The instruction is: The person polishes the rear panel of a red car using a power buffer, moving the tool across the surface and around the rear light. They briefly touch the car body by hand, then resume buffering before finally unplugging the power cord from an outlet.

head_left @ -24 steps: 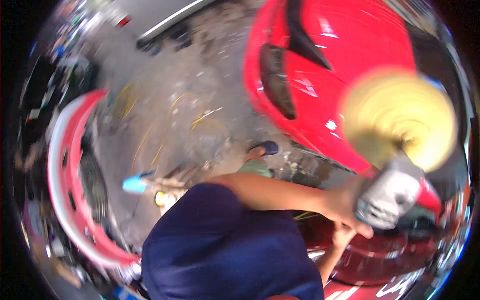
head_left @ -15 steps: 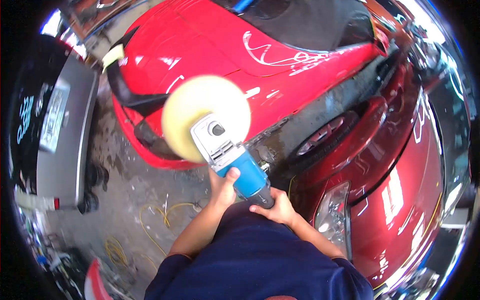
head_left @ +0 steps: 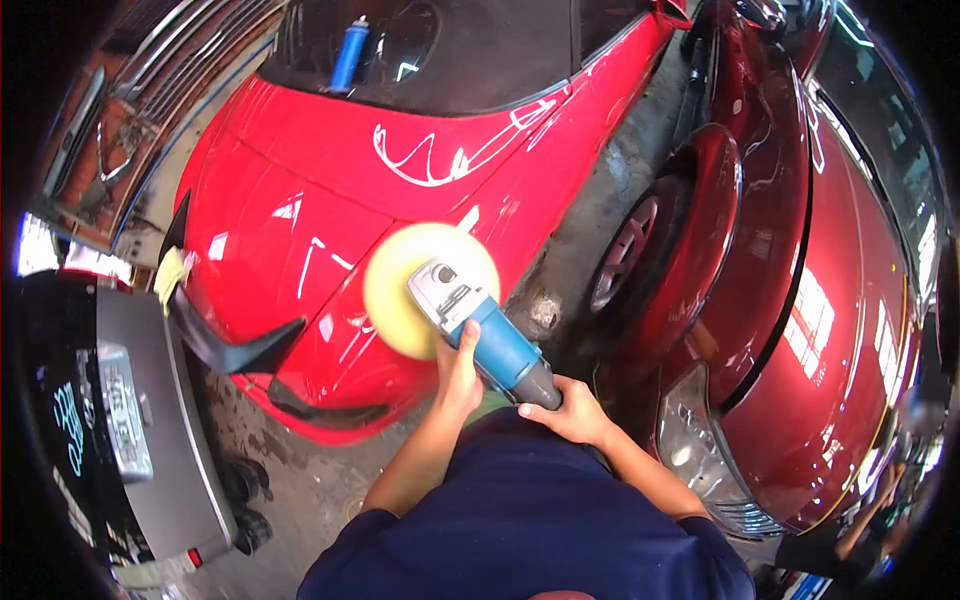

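A blue polisher (head_left: 503,353) with a round yellow pad (head_left: 390,285) is in both my hands. My left hand (head_left: 459,372) wraps round its body just behind the silver head, thumb on top. My right hand (head_left: 571,411) grips the dark rear end of the handle. The pad lies over the near corner of a glossy red car (head_left: 330,200); its edge looks smeared, as if spinning. Whether its underside touches the paint I cannot tell. A black spoiler (head_left: 240,345) on the red car is left of the pad.
A dark red car (head_left: 780,330) stands close on my right, its headlight (head_left: 690,440) beside my arm. A grey and black vehicle (head_left: 165,440) is at left. On the red car are a blue bottle (head_left: 348,55) and a yellow cloth (head_left: 172,272). Another person (head_left: 850,535) shows at lower right.
My view has shifted, so the red car sits lower and its glass and the blue bottle show more. The polisher has moved slightly down in view and appears smaller. Both hands keep their grip.
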Available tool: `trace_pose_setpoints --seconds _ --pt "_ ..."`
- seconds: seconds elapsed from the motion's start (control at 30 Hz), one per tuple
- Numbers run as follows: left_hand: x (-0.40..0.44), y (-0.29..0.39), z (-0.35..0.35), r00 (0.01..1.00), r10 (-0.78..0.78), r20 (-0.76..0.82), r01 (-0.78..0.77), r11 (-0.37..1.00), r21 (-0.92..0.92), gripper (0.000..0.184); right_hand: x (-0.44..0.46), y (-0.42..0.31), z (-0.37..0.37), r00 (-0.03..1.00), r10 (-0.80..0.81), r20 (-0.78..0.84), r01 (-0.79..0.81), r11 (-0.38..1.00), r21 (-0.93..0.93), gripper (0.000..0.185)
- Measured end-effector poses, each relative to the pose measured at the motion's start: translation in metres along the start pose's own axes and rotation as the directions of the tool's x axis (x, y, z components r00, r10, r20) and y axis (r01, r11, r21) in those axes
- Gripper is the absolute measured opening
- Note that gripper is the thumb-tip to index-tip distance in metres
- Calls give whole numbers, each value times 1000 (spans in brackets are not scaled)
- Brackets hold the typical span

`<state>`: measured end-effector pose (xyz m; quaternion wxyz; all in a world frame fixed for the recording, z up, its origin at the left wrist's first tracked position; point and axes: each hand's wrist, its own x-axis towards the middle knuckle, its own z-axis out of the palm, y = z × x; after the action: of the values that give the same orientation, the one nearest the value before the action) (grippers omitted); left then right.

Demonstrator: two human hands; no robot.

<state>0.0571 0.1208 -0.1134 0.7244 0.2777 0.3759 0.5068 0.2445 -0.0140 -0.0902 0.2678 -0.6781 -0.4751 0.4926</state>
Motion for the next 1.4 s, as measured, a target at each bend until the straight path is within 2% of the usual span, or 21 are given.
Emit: trace_pose_setpoints --seconds 0.07,0.17,0.2,0.3,0.33,0.37,0.5,0.57,0.63,0.73,0.8,0.83,0.97,1.13,1.4 --pt "34 2 7 999 -34 18 33 999 18 82 19 -14 -11 999 19 -29 -19 1000 -12 78" --pt "85 5 16 995 -90 36 88 995 54 78 41 -51 -31 992 127 -5 -126 989 84 76" --pt "99 7 21 993 -111 47 109 993 50 77 47 -61 -36 993 117 -17 -115 989 91 76" --pt "124 20 49 973 -209 99 207 978 31 66 62 -89 -56 979 199 -43 -199 980 12 77" --pt "132 23 54 963 -227 147 224 974 40 66 64 -94 -58 982 155 -105 -154 988 14 77" --pt "138 24 56 951 -240 193 236 971 45 65 68 -90 -60 983 132 -128 -135 991 -18 76" --pt "155 21 76 962 -182 202 177 983 42 63 78 -90 -84 984 78 -160 -83 996 -24 76" --pt "164 17 87 944 -186 274 181 983 44 63 86 -84 -98 986 64 -153 -67 998 -12 74" --pt "173 4 101 965 -179 193 161 981 104 71 89 -76 -116 988 43 -146 -53 996 -70 72" --pt "184 -4 135 971 -134 199 118 989 92 69 88 -73 -152 996 57 -62 -54 997 46 74" --pt "193 -13 153 963 -155 221 132 985 112 67 88 -65 -164 996 82 -47 -74 986 147 71" --pt "206 -27 147 942 -221 253 228 974 2 68 91 -62 -168 993 97 -65 -85 983 162 70" --pt "220 -36 184 925 -288 246 282 958 61 59 96 -54 -180 979 171 -110 -147 970 192 67" --pt "249 -60 211 912 -297 282 294 954 54 55 116 -48 -199 958 250 -142 -215 951 224 66" --pt "300 -92 231 870 -368 328 328 929 171 56 157 -30 -209 913 369 -174 -298 894 335 62"
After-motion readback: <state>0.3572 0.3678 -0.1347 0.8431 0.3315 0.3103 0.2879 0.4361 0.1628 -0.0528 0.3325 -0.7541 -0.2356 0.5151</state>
